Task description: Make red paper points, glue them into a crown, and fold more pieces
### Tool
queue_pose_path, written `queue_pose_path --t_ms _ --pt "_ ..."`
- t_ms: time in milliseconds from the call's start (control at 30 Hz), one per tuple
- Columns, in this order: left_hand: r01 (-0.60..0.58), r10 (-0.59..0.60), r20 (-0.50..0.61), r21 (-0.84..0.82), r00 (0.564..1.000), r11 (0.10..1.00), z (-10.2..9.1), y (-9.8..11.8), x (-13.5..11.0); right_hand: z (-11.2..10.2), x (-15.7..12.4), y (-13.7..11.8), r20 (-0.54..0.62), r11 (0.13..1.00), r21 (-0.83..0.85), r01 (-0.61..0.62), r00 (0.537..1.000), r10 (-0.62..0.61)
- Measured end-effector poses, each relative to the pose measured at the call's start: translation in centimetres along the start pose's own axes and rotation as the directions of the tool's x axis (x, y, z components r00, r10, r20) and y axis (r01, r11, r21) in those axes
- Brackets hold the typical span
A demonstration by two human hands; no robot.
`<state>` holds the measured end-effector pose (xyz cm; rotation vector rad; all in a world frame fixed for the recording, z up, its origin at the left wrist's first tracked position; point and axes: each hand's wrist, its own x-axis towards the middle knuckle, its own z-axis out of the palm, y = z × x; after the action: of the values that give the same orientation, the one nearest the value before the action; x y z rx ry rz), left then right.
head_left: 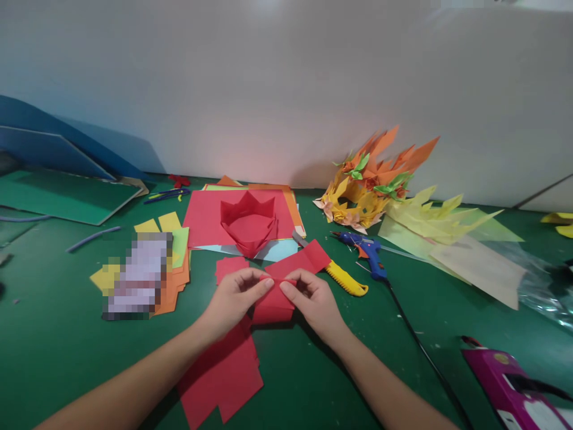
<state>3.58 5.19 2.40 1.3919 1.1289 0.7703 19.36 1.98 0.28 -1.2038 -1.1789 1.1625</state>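
Left hand and right hand are pinching a folded red paper strip; a jagged-rimmed paper crown is standing beyond.

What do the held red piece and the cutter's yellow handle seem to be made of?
Red piece: probably matte paper or thin card; it shows folds and no gloss. Yellow handle: likely hard plastic, evenly coloured, with a ridged edge; its finish is unclear.

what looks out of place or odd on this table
The yellow cutter lies partly hidden beneath red paper, its grey front end poking out the far side. A half-covered cutter could be easy to overlook. Nothing looks spilled.
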Motion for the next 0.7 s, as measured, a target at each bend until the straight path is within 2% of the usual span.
queue_pose_path --t_ms 500,700 --pt "0.112 -0.109 0.032 -0.084 0.994 0.990 0.26 0.01 -0.14 0.13 -0.11 -0.27 0.018 0.998 -0.063 -0.018 1.000 0.020" --pt "0.097 -0.094 0.052 -0.072 0.994 0.993 0.31 0.25 -0.18 0.12 -0.10 -0.28 0.024 0.998 -0.064 -0.029 0.999 0.030"
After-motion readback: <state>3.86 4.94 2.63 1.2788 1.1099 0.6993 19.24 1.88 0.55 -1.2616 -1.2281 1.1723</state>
